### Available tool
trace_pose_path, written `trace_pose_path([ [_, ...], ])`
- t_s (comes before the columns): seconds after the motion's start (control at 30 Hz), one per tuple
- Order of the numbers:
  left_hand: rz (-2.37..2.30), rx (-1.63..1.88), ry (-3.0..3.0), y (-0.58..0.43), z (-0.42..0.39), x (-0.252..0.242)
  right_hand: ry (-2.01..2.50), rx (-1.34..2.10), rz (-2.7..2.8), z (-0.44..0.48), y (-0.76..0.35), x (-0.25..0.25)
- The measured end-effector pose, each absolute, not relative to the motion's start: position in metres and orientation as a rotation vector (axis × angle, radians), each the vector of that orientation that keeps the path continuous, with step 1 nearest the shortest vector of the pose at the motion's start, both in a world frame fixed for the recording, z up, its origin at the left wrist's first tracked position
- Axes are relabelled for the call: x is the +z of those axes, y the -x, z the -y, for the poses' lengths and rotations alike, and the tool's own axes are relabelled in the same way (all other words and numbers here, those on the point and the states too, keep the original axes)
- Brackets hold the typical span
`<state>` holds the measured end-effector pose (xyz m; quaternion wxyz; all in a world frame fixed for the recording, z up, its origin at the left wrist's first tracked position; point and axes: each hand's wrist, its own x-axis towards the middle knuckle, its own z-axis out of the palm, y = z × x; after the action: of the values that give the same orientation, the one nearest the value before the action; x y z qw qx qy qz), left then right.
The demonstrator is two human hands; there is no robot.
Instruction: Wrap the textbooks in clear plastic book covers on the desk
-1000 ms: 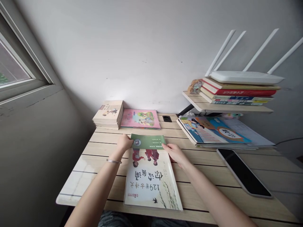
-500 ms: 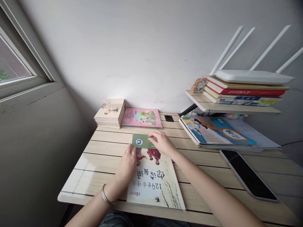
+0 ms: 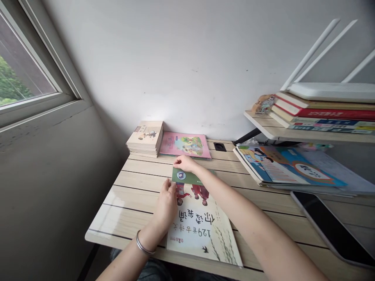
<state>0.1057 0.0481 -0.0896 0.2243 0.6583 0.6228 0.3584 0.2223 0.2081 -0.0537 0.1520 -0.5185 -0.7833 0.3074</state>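
A paperback book point(image 3: 193, 222) with a green band, drawn figures and Chinese characters lies closed near the table's front edge, its print upside down to me. My right hand point(image 3: 185, 163) reaches across it, with thumb and fingers pinched at its far left corner. Along the left edge, my left hand point(image 3: 167, 203) grips the book's side, its thumb side against the cover. A silver bangle point(image 3: 144, 245) circles my left wrist. Just beyond the book lie a pink picture-covered book point(image 3: 187, 145) and a stack of small beige books point(image 3: 145, 136).
A blue-covered book pile point(image 3: 288, 168) lies at the right, under a raised shelf point(image 3: 293, 133). On the shelf, stacked books point(image 3: 328, 113) carry a white router point(image 3: 336, 91). A black phone point(image 3: 331, 226) lies at the right. The slatted table point(image 3: 111, 218) ends at the front left.
My right hand has slid left along the far edge to the book's far left corner. My left hand stays at the left edge. The whole view has shifted as my head turned left.
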Motion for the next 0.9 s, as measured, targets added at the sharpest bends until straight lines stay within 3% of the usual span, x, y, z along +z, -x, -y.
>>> trace_pose_path([
  [0.37,-1.695,0.903,-2.009,-0.097,-0.051,-0.084,1.55,0.838,2.245,-0.21,-0.209,-0.055],
  [0.7,-1.683,0.454,-2.423,-0.096,-0.015,-0.088,1.522,0.648,2.279,-0.194,-0.209,-0.058],
  [0.9,-1.756,0.38,-2.475,-0.095,-0.011,-0.086,1.497,0.488,2.323,-0.194,-0.207,-0.066],
])
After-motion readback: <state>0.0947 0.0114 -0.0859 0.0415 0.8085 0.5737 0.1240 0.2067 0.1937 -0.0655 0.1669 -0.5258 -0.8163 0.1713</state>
